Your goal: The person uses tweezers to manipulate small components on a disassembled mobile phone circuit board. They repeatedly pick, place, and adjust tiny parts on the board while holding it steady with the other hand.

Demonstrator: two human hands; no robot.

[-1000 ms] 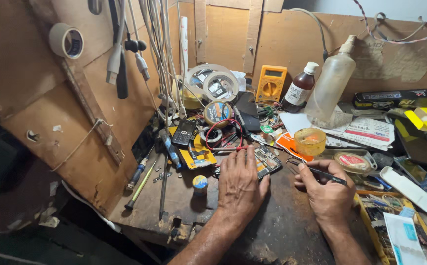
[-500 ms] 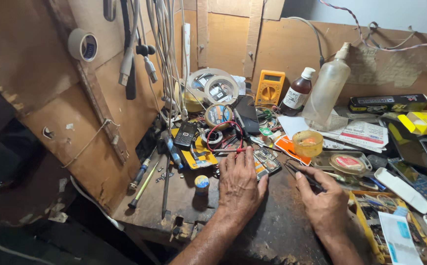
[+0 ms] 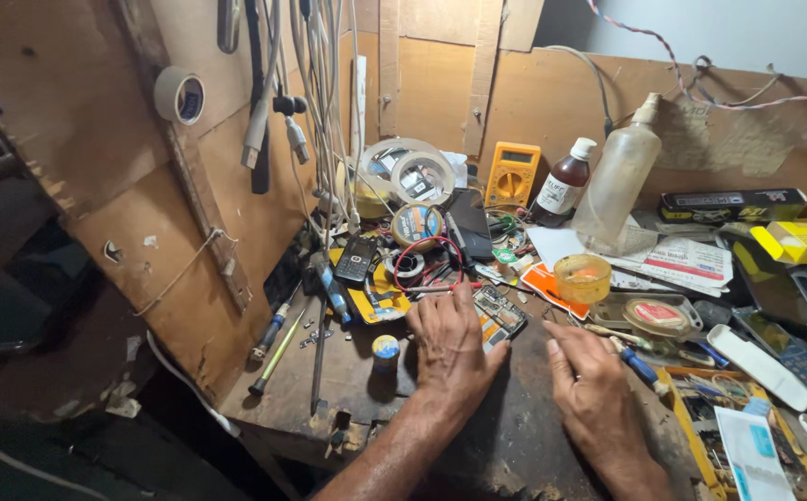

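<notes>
Left hand (image 3: 453, 341) lies palm down, fingers together and flat, gripping nothing. Opened phone board (image 3: 496, 311) sits just right of its fingertips, long axis running away and leftward. Right hand (image 3: 592, 390), loosely spread, empty, is farther. Beyond: yellow multimeter (image 3: 512, 173).

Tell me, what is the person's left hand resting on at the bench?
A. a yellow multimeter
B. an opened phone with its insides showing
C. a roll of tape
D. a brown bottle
B: the left hand lies over the opened phone; the multimeter stands far back.
</notes>
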